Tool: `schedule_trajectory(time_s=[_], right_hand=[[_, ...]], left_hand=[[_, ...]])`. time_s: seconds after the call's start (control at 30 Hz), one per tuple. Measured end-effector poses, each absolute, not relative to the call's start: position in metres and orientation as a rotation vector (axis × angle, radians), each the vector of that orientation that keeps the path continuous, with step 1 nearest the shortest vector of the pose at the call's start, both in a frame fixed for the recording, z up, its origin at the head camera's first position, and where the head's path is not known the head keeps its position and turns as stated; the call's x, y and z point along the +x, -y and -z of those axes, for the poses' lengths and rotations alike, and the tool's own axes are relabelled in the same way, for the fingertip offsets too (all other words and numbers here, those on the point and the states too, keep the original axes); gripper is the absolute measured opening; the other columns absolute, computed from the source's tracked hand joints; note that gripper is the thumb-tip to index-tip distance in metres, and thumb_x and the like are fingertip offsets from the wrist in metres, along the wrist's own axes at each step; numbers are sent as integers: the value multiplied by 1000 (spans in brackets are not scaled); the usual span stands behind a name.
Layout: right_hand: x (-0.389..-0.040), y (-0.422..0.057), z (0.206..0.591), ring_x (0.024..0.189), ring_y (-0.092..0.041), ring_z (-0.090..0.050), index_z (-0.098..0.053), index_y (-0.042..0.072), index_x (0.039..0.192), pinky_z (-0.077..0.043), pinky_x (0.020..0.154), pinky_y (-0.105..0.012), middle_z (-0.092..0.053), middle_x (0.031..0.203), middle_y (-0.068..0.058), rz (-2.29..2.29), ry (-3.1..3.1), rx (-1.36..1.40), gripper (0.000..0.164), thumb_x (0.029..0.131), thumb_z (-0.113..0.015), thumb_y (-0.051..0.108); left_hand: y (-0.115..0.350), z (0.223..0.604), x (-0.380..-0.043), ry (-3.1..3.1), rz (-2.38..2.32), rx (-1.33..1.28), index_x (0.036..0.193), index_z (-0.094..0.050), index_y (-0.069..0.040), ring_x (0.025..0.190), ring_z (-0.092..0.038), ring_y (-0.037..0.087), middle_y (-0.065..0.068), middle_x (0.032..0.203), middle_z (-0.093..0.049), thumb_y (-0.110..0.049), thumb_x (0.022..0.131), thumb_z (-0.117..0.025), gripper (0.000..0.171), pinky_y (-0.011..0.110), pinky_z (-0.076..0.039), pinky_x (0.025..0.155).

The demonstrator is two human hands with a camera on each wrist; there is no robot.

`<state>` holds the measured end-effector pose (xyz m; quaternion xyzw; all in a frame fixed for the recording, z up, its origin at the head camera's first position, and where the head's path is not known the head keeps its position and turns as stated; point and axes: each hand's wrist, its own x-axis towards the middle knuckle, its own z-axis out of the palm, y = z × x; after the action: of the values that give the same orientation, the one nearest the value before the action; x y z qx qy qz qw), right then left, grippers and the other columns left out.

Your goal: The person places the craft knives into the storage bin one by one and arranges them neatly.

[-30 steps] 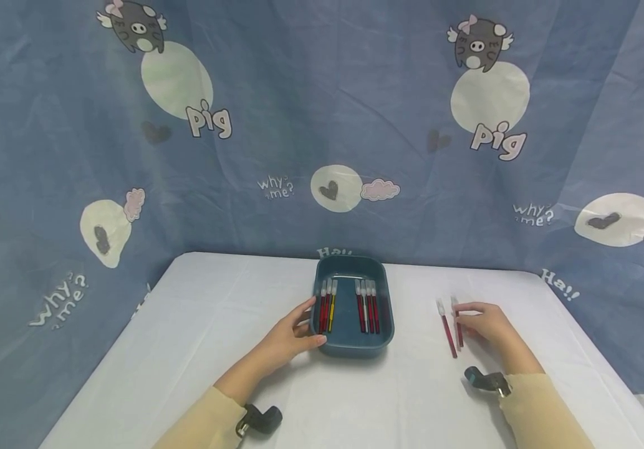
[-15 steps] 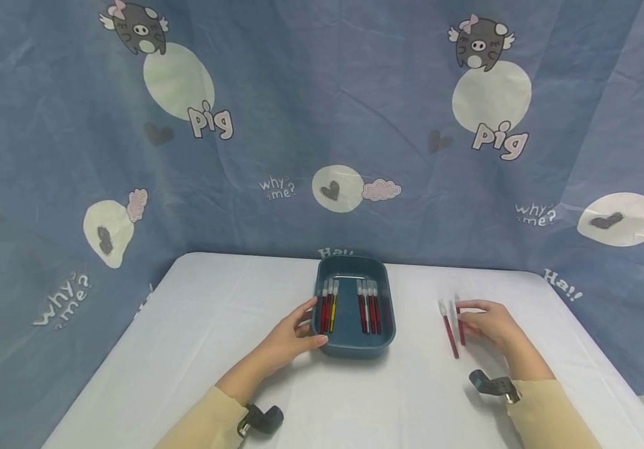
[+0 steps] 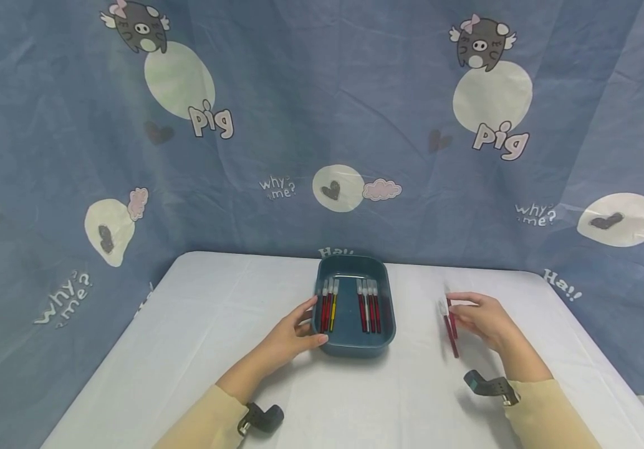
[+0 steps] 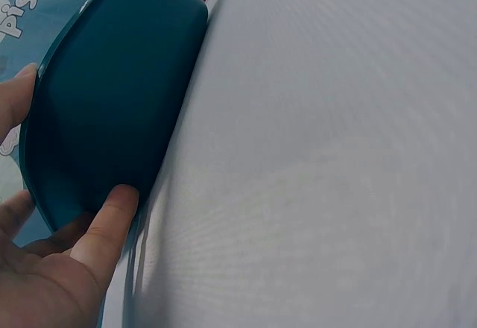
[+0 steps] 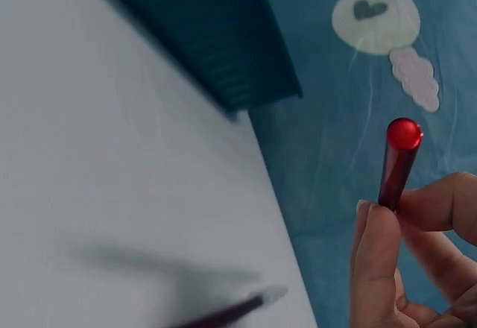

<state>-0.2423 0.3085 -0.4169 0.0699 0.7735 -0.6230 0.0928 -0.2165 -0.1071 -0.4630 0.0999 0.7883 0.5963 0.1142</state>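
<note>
My left hand holds the near left corner of a dark teal plastic bin. In the left wrist view the thumb presses the bin's outer wall while other fingers reach its rim. To the right of the bin, my right hand pinches a slim red pen-like tool with a translucent cap between thumb and fingers. Its round metallic red end faces the right wrist camera. A second red capped tool lies on the white tablecloth just left of the held one.
Inside the bin are two rows of capped tools: a left row with red ones and a yellow one, and a right row with red and silver ones. A blue patterned curtain hangs behind the white-covered table.
My right hand has lifted the red pen-like tool off the cloth and moved slightly left, toward the tool lying there. My left hand keeps its grip on the bin.
</note>
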Motion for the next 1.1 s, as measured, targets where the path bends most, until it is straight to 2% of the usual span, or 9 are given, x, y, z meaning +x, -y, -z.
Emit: schedule_trajectory(time_s=[0.2,0.37,0.73,1.1], right_hand=[[-241,-296,405,84,-10,-70,-51,-8,139,-59,77,-26,-69,99,-4,1916,-2221,154,49,94,-66,1],[-240,-285,397,88,-12,-69,-48,-9,141,-58,80,-25,-66,103,-5,1918,-2250,96,51,95,-66,4],[-243,-263,392,89,-13,-70,-50,-13,137,-58,82,-27,-68,98,-4,1945,-2259,-3,46,94,-63,-1],[-245,-234,384,87,-16,-71,-52,-13,136,-59,80,-29,-69,94,-6,1984,-2184,37,45,93,-62,-4]], left_hand=[[106,462,-215,-2318,-1736,295,159,-29,-27,136,-47,39,19,152,-43,-28,87,-81,88,54,-42,107],[105,462,-215,-2319,-1734,295,159,-29,-26,136,-46,40,20,152,-43,-27,87,-81,89,54,-42,107],[106,462,-217,-2307,-1737,293,159,-29,-26,138,-44,40,19,154,-41,-26,87,-80,88,53,-43,107],[106,461,-218,-2305,-1732,300,159,-29,-26,138,-43,41,20,154,-40,-25,88,-80,87,53,-43,106]])
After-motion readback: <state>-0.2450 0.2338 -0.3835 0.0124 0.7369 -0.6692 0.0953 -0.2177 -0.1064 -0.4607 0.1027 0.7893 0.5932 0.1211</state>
